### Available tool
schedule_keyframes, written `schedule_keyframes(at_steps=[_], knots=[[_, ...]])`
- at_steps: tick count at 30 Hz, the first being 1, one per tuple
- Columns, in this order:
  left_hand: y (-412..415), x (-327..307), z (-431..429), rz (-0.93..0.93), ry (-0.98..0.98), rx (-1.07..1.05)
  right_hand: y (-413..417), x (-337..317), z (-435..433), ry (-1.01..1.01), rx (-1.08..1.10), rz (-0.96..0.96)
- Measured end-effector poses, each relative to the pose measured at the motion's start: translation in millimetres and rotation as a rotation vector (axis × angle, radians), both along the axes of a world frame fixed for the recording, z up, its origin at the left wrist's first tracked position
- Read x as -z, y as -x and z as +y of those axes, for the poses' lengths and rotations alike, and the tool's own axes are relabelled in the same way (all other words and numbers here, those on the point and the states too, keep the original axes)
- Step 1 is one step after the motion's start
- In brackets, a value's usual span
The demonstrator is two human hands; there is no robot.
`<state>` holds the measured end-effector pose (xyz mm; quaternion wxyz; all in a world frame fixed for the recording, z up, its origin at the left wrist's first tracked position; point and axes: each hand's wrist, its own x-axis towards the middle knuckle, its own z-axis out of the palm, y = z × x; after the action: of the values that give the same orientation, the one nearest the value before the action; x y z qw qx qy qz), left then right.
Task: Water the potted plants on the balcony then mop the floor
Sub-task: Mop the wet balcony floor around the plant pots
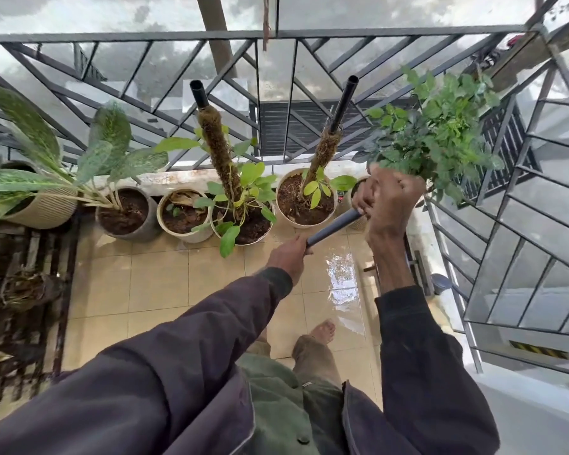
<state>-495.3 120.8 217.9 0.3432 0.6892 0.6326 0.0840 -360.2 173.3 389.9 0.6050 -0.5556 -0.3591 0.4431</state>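
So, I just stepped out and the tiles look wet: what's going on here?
A person grips a grey pole with both hands, the left hand nearer them, the right hand further along. It is probably a mop handle, but no mop head shows. The floor tiles in front of them shine wet. The potted plants stand in a row along the railing.

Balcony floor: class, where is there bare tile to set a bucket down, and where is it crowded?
Free: dry tiles between the pot row, the dark rack at left and the person's foot. The wet patch below the grey pole is bare too. Crowded: along the railing, pots stand nearly rim to rim.
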Motion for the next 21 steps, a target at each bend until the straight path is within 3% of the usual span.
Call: schedule_keyframes(at_steps=[6,13,21], knots=[[-20.1,-35.1,44.7,-0.128,-0.241,0.002,-2.9,-58.0,30.5,-0.198,-0.006,-0.038],[-30.1,-40.3,101.3,-0.202,-0.16,0.018,9.5,-47.9,42.3,-0.192,0.075,-0.101],[-24.6,-24.5,97.0,-0.135,-0.065,-0.008,22.4,-17.6,36.0,-0.11,0.122,-0.135]])
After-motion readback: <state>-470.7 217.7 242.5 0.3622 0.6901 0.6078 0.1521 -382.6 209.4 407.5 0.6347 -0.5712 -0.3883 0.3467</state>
